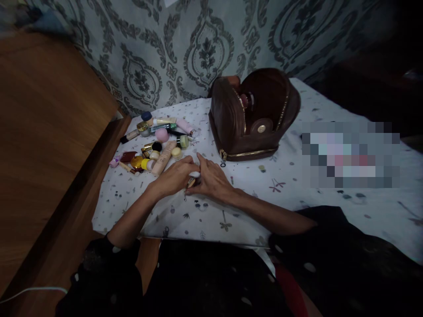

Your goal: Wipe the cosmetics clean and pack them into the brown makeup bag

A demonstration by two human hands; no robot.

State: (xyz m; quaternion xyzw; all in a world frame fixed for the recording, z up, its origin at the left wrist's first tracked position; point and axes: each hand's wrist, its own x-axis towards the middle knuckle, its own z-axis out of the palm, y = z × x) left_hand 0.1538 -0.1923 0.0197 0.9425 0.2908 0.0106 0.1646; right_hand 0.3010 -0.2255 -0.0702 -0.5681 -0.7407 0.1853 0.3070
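My left hand and my right hand meet above the patterned white cloth, in front of the cosmetics. Both are closed around a small white-and-tan item, mostly covered by the fingers, so its kind is unclear. Just left of my left hand lies a beige tube. Near it are a small cream-lidded jar, a green jar and a pink makeup sponge.
A brown cosmetic bag stands unzipped at the back, with a bottle inside. Several small tubes and jars crowd the left of the cloth-covered table. A wooden panel borders the left side; a patterned wall rises behind. A blurred-out patch covers the right.
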